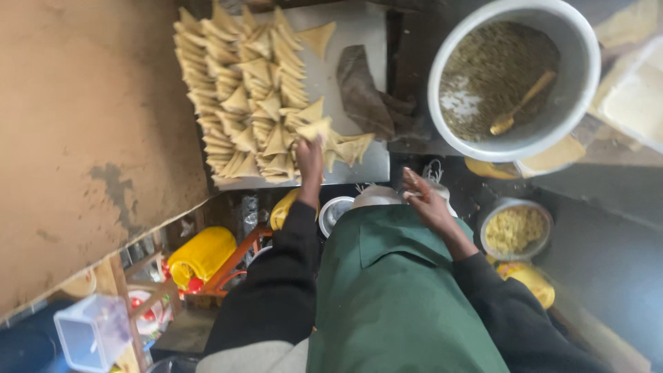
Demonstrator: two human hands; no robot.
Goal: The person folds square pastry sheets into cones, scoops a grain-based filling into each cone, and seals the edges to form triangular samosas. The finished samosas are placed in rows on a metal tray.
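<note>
We look down on a crowded kitchen counter with a metal tray (373,164) at the upper middle of the frame. Our left hand (309,155) pinches one folded triangular pastry (314,128), setting it against the stacked pastries (242,90) filling the tray. Our right hand (425,197), lower centre, is loosely curled; we cannot tell what it holds. At upper right stands a big white pot (580,103) of greenish filling with a wooden spoon (521,103).

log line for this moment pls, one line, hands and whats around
left hand: holds folded pastry triangle over tray | right hand: free, near apron | bowl of filling with spoon at right
</note>
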